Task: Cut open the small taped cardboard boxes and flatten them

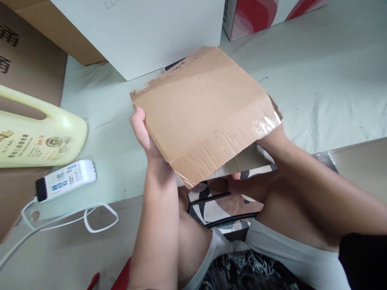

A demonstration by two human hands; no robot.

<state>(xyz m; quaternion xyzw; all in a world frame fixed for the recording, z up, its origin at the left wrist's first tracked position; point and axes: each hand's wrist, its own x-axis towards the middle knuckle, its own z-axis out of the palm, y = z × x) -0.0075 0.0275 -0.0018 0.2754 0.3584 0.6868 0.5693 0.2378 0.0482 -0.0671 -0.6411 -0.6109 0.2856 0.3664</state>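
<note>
A flattened-looking brown cardboard box [202, 104] is tilted in front of me above the low covered surface. Clear tape [267, 125] shines on its right corner, and its near flap [208, 155] hangs toward me with torn edges. My left hand [142, 131] grips the left edge, the thumb on the side and the other fingers hidden beneath. My right hand [272, 139] reaches under the right side of the cardboard, where its fingers cannot be seen. A small dark-edged thing [175, 63] shows just behind the far edge of the cardboard.
A white box [145, 32] stands behind the cardboard, and a red-and-white box [256, 16] is at the back right. To the left are a large brown carton [27, 52], a pale yellow jug [45, 133] and a white power strip [69, 179] with a trailing cable [99, 205].
</note>
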